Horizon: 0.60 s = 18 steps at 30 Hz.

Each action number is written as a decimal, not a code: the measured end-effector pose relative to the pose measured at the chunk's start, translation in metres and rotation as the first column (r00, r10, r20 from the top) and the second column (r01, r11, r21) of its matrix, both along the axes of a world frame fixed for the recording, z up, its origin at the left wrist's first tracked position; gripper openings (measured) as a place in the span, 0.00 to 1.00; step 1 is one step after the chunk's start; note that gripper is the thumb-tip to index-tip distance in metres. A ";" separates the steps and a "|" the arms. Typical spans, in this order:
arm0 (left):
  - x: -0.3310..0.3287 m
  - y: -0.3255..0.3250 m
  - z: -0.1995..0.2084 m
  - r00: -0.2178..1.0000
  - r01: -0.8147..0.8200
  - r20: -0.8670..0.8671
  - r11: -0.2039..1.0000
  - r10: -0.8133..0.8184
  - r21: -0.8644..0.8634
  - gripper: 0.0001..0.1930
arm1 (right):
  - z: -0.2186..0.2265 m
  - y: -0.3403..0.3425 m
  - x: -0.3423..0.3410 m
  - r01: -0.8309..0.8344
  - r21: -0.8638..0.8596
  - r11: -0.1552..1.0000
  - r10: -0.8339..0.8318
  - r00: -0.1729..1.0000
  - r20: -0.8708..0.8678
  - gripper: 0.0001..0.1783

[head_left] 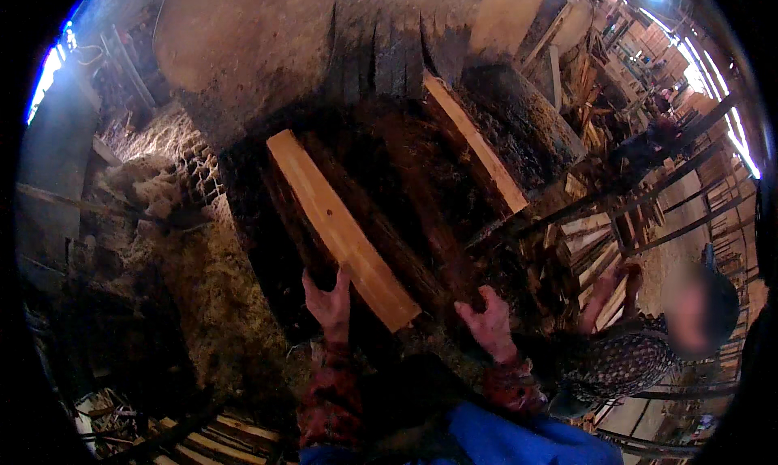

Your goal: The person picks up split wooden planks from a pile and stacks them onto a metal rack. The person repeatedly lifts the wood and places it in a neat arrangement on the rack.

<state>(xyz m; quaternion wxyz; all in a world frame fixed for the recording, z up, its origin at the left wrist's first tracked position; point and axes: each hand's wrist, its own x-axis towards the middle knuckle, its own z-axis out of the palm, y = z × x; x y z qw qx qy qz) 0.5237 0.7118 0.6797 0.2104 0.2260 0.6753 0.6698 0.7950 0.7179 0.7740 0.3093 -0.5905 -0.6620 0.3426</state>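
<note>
A pale sawn board [332, 222] with dark bark along its side lies slantwise on the dark machine table [259, 230]. My left hand [328, 304] is beside the board's near left edge, thumb and fingers spread; a fingertip reaches the edge, and I cannot tell whether it touches. To the right of the board's near end, my right hand [489, 325] is held in a C shape with its fingers apart and nothing between them. Farther off on the right, a second board [478, 145] lies at a similar slant, its far end at the dark hanging flaps [389, 60].
A large dusty machine housing [243, 47] stands at the far side. Sawdust [219, 287] is heaped along the left. At right, a co-worker [624, 351] reaches toward stacked wood slats [596, 254]. More slats [219, 441] lie at lower left.
</note>
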 end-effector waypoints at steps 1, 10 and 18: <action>-0.008 -0.002 -0.015 0.999 -0.019 -0.039 0.999 0.018 -0.032 0.29 | 0.018 -0.006 -0.012 -0.035 -0.092 0.995 0.022 0.991 -0.133 0.17; -0.017 0.006 -0.066 0.955 0.089 0.277 0.992 -0.110 0.088 0.31 | 0.007 0.012 -0.082 -0.268 0.177 0.947 0.292 0.948 -0.129 0.30; -0.001 0.002 -0.027 0.997 -0.003 -0.072 0.982 -0.011 -0.190 0.34 | -0.002 0.026 -0.074 -0.435 0.239 0.868 0.335 0.869 0.363 0.30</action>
